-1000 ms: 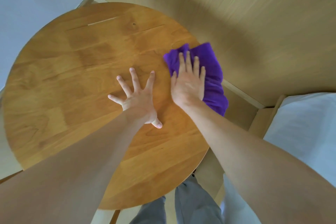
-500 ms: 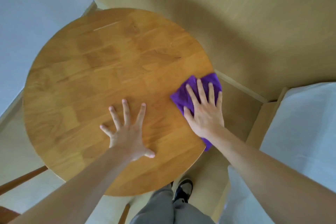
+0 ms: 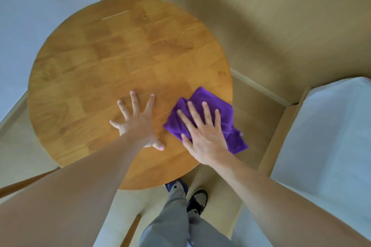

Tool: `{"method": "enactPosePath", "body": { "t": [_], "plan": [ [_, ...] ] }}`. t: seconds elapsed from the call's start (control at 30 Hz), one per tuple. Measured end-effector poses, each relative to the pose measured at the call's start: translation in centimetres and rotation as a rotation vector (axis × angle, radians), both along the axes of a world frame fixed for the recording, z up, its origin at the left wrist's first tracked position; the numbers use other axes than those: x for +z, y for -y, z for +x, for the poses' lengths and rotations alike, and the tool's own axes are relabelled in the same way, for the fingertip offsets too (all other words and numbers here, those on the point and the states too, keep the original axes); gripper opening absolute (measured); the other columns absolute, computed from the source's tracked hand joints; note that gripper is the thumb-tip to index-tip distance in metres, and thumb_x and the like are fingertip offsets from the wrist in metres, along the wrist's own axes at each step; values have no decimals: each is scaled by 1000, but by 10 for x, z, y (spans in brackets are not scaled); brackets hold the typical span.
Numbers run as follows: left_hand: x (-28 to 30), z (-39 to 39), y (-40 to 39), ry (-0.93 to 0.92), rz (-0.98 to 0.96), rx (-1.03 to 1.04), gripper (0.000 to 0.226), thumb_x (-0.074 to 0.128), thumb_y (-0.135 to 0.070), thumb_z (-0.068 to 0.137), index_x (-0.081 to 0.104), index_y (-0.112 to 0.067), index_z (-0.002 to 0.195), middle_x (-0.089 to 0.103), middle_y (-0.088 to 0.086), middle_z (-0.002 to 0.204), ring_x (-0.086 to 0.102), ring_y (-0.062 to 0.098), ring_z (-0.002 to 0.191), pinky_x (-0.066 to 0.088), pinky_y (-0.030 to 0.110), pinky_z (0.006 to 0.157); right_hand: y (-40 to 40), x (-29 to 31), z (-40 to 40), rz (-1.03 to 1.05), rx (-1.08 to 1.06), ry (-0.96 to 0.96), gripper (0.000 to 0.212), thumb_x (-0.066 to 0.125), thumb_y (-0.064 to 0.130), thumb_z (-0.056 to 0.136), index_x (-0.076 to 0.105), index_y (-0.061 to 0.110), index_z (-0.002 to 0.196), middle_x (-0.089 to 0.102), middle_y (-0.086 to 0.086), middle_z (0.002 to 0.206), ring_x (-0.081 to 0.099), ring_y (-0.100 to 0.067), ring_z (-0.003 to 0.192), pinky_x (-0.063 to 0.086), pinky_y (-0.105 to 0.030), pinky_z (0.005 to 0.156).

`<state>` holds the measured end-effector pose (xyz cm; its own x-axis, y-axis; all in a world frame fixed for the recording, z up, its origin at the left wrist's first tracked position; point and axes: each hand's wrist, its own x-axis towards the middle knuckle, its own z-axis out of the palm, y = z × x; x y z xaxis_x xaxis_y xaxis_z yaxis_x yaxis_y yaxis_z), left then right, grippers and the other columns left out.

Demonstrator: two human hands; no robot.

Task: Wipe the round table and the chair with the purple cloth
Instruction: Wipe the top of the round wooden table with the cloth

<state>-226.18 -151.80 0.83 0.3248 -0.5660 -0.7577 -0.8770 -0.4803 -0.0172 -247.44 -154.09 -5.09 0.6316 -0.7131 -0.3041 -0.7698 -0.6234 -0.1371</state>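
Observation:
The round wooden table (image 3: 100, 62) fills the middle of the view from above. My right hand (image 3: 202, 134) lies flat, fingers spread, pressing the purple cloth (image 3: 208, 98) onto the table's near right edge; part of the cloth hangs past the rim. My left hand (image 3: 138, 124) rests palm down with fingers splayed on the bare tabletop, just left of the cloth and apart from it. No chair seat is plainly in view.
A wood-panelled wall (image 3: 261, 16) stands behind the table. A bed with white bedding (image 3: 331, 136) and a wooden frame is at the right. A brown wooden bar (image 3: 24, 184) shows at the lower left. My legs and shoes (image 3: 196, 200) are below the table's near rim.
My right hand has dragged the cloth from the table's far right down along the right edge towards me. My left hand stayed flat on the tabletop. The view has shifted back.

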Motion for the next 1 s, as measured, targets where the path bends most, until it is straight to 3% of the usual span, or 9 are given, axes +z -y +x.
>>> {"method": "enactPosePath", "body": {
  "t": [0.27, 0.4, 0.53, 0.67, 0.83, 0.9, 1.0],
  "plan": [
    [-8, 2, 1, -29, -39, 13, 168, 99, -56, 42, -32, -50, 146, -52, 5, 151, -32, 51, 146, 17, 84, 105, 64, -7, 41, -25, -373, -3, 73, 17, 55, 99, -3, 29, 164, -7, -4, 173, -5, -42, 157, 4, -68, 123],
    [-10, 5, -2, -47, -45, 40, 168, 101, -53, 41, -30, -51, 148, -53, 1, 151, -35, 49, 145, 13, 84, 106, 26, -3, 53, 0, -159, 38, 72, 21, 53, 100, 3, 28, 165, -4, -2, 173, -3, -41, 157, 3, -71, 121],
    [-9, 3, -2, -54, -45, 73, 167, 100, -52, 42, -29, -52, 148, -54, 0, 149, -36, 48, 145, 12, 83, 108, -4, 1, 9, 13, 93, 12, 71, 30, 57, 101, 9, 34, 164, 6, 0, 173, 7, -42, 157, 16, -72, 119],
    [-9, 3, -2, -65, -70, 95, 167, 102, -47, 41, -25, -52, 149, -53, -1, 150, -37, 47, 144, 9, 84, 106, 38, 1, -22, 11, 17, -41, 75, 25, 66, 98, 1, 37, 164, -2, 1, 174, 3, -42, 157, 16, -67, 121],
    [-12, 1, 0, -74, -66, 113, 166, 103, -43, 39, -22, -53, 148, -52, -2, 151, -39, 47, 144, 5, 86, 104, 76, -5, 36, -27, -297, 10, 74, 19, 58, 98, -4, 34, 164, -8, 0, 173, -6, -42, 157, 1, -64, 124],
    [-14, 2, 1, -67, -50, 119, 167, 104, -42, 38, -23, -53, 147, -53, -2, 150, -40, 46, 143, 4, 87, 103, 68, -9, 59, -42, -289, 37, 75, 19, 56, 97, -3, 32, 164, -7, -3, 173, -6, -43, 157, 0, -65, 124],
    [-14, 2, 4, -72, -35, 130, 169, 104, -42, 38, -25, -52, 147, -54, -1, 149, -40, 47, 143, 5, 87, 103, 39, -10, 63, -40, -79, 73, 75, 23, 55, 97, 4, 31, 165, -1, -3, 174, -2, -42, 157, 4, -68, 122]
  ]
}}
